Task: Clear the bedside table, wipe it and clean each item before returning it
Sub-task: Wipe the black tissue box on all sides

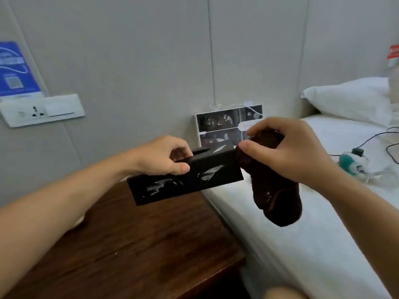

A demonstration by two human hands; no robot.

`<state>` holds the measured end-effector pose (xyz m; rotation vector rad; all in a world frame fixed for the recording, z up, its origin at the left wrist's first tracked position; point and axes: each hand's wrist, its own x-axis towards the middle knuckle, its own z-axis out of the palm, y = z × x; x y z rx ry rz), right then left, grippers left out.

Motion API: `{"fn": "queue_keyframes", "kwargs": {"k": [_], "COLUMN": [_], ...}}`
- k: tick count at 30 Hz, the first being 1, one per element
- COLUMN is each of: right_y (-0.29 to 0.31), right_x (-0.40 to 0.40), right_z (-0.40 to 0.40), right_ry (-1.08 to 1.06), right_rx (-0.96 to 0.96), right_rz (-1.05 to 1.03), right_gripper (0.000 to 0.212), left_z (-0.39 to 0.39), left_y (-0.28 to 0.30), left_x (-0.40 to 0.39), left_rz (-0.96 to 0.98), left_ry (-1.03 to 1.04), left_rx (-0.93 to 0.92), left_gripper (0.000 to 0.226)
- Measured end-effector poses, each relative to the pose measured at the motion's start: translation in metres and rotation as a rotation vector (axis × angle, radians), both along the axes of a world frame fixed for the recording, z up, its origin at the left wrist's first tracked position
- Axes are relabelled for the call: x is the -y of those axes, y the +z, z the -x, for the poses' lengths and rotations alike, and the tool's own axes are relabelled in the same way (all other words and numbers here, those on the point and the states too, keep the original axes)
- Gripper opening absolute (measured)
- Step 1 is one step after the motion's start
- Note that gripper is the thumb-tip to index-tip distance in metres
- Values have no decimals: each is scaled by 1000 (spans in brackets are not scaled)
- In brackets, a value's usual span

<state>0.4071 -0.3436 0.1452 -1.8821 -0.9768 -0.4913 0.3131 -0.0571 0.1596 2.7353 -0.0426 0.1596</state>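
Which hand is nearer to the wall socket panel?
Left. The left hand, gripping the black box, is closer to the wall socket panel at far left. The right hand, holding the dark cloth, is over the bed.

We see a black box point(185, 180), long and rectangular with glossy silvery marks along its side and a slot in its top face, held tilted in the air above the back edge of the counter point(138, 244), a dark brown wooden top. Against the box's right end we find a dark brown cloth point(274, 190), bunched at the top, its loose end hanging down over the edge of the white bed point(323, 244).
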Motion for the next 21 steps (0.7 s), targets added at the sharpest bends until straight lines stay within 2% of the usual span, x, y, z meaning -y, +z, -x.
{"fn": "queue_keyframes", "kwargs": {"k": [2,4,7,9,13,17,21], "right_y": [-2,-5,-11,-17,-48,-108,-136], "right_x": [-28,-55,-92,-118,-169,-213,-222], "right_z": [23,42,64,75,99,127,131], "right_ry": [87,157,244,298,350,422,544], "right_rx": [8,4,-37,-79,-146,-128,13], "right_rz": [51,90,71,94,272,381,520], "right_gripper": [19,22,21,22,31,39,43], "left_z": [59,110,168,195,231,245,247], "left_y": [-18,-37,-65,-82,-114,-133,-142], "left_x": [-17,-29,-39,-41,-45,-44,-45], "left_rz": [79,73,-91,-191,-283,-238,-294], "left_ry": [80,181,321,387,491,516,499], "left_rx": [-18,-51,-89,-97,-158,-154,-96], "left_gripper": [54,52,33,35,47,51,51]}}
